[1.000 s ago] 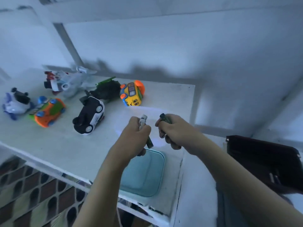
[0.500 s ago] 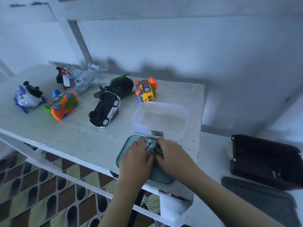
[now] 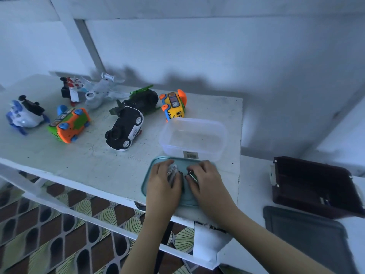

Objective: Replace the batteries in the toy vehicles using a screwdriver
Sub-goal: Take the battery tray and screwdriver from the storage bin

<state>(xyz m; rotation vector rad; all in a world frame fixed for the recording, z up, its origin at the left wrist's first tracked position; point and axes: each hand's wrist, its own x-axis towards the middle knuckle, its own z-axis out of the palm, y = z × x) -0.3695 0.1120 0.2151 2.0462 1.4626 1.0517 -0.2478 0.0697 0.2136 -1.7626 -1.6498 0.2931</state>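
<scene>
Both hands rest on a teal lid [image 3: 150, 176] at the table's front edge. My left hand [image 3: 163, 183] holds a few white batteries [image 3: 172, 171] against the lid. My right hand [image 3: 207, 181] holds green batteries [image 3: 192, 176] beside them. Several toy vehicles lie further back: a black-and-white car [image 3: 125, 131] on its side, an orange-green car [image 3: 69, 125], a yellow-orange bus [image 3: 173, 104], a dark green toy [image 3: 143, 99], a white plane [image 3: 100, 91] and a white-blue toy [image 3: 24, 114]. No screwdriver is visible.
An empty clear plastic container [image 3: 192, 138] stands just behind the lid. A dark brown open box [image 3: 314, 184] and a grey lid [image 3: 306, 232] sit on the lower white surface to the right. The white table [image 3: 88, 161] ends at a wall behind.
Both hands came down from mid-air with the batteries onto the teal lid. They have since spread slightly apart on it.
</scene>
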